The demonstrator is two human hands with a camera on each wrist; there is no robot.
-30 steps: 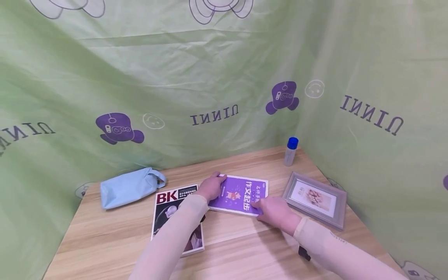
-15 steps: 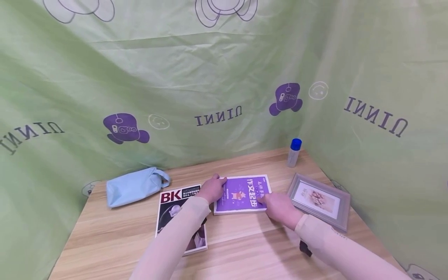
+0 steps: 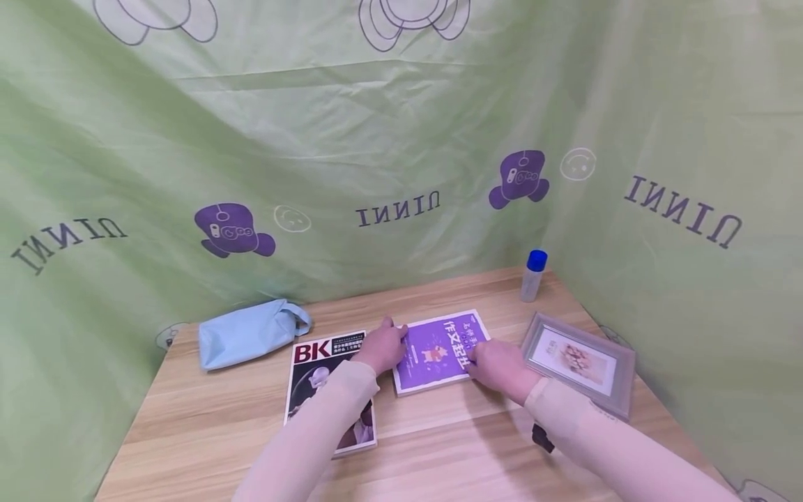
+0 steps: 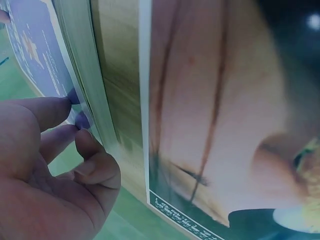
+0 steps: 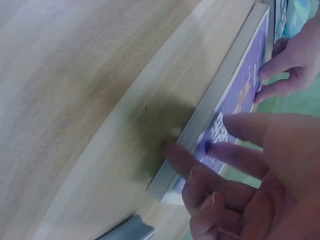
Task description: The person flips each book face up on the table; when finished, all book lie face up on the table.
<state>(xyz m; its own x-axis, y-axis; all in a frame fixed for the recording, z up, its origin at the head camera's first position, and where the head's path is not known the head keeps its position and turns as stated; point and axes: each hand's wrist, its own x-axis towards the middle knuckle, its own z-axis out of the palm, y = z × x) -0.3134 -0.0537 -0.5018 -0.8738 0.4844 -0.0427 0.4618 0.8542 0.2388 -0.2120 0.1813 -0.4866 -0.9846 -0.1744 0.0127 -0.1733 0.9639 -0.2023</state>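
Note:
In the head view a purple book (image 3: pixel 433 355) with white lettering lies on the wooden table, slightly turned. My left hand (image 3: pixel 383 346) has thumb and fingers at its left edge, near the upper corner. On the opposite side my right hand (image 3: pixel 498 366) grips the lower right corner. In the right wrist view, fingertips (image 5: pixel 216 149) lie on the cover while another finger reaches down the page edge. The left wrist view shows thumb and finger close together at the book's edge, remaining fingers bent. Left of the book lies a BK magazine (image 3: pixel 314 373), partly hidden by my left sleeve.
A grey picture frame (image 3: pixel 577 359) lies right of my right hand. Behind it stands a clear bottle with a blue cap (image 3: pixel 536 261). A light blue fabric pouch (image 3: pixel 247 336) sits at the back left. Green printed cloth (image 3: pixel 389 139) hangs around the table.
The purple book has turned counterclockwise on the table, its right side swinging away from me, both hands moving with it. The head view has shifted slightly; the other things keep their places.

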